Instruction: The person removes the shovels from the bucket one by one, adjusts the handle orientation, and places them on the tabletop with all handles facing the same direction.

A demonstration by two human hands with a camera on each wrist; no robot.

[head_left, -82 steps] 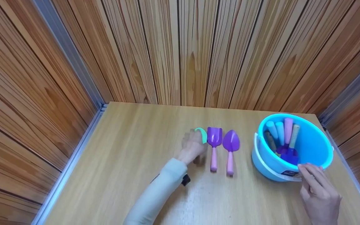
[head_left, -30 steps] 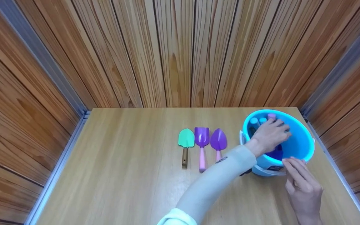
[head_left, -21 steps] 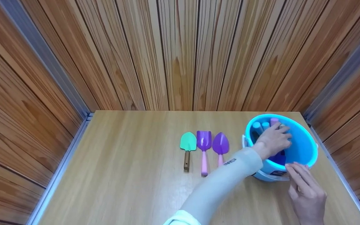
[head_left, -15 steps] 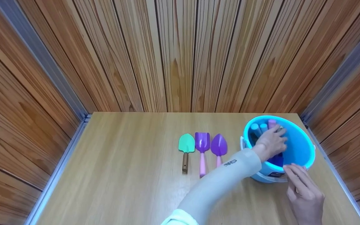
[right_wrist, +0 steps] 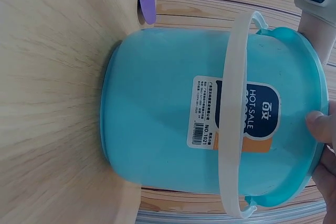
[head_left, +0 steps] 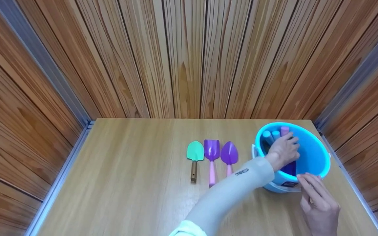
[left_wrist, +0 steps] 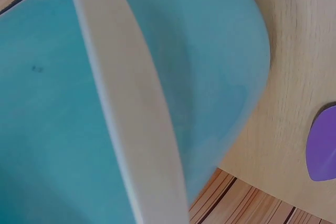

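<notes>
My left hand (head_left: 284, 150) reaches into a light blue bucket (head_left: 317, 154). Its fingers curl round the handle of a garden shovel, whose dark blue blade (head_left: 290, 168) shows below the palm; the handle is covered. On the bucket's near rim my right hand (head_left: 322, 201) pinches the edge, and in the right wrist view the thumb (right_wrist: 319, 126) presses the outside. Beside the left hand, two light blue handles (head_left: 271, 136) and a pink handle (head_left: 284, 130) stick up inside. The left wrist view shows the bucket wall and its white bail (left_wrist: 131, 98), no fingers.
Left of the bucket, side by side on the wooden table (head_left: 126, 170), lie a green trowel (head_left: 195, 150), a purple square shovel (head_left: 212, 149) and a purple pointed trowel (head_left: 229, 153). My left forearm covers part of the pointed trowel's pink handle. Wood-panelled walls stand around the table.
My left hand laid the green trowel beside the purple ones, then moved right into the bucket. Over the last half second it shifts slightly there. The right hand stays at the rim.
</notes>
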